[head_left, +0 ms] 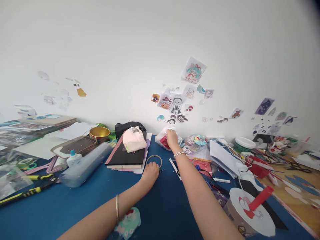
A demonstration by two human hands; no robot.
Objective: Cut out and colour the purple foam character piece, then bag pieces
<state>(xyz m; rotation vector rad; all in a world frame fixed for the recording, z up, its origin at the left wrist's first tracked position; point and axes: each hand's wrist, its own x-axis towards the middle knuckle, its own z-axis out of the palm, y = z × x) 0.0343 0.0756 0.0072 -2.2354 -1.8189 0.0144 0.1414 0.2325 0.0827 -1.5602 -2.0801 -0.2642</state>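
Note:
My left hand [150, 172] is low over the blue tabletop, its fingers curled at the near edge of a thin tan hoop [160, 159]. The hoop's front part is hidden by the fingers. Farther back, my right hand [172, 137] is closed on the top of a clear-white plastic bag [162, 141] with something red inside. Between the hands and nearer to me lies a white marker [173, 166]. Left of the hoop, a crumpled pale pink bundle [134, 139] rests on a black notebook [125, 155].
A bubble-wrap roll [85, 165], a glue bottle [74, 157], yellow-handled pliers [40, 177] and a gold bowl [99, 132] are on the left. White paper [222, 156] and a round container with a red stick [260, 198] stand right. A mint-coloured cutout [130, 221] lies beside my left forearm.

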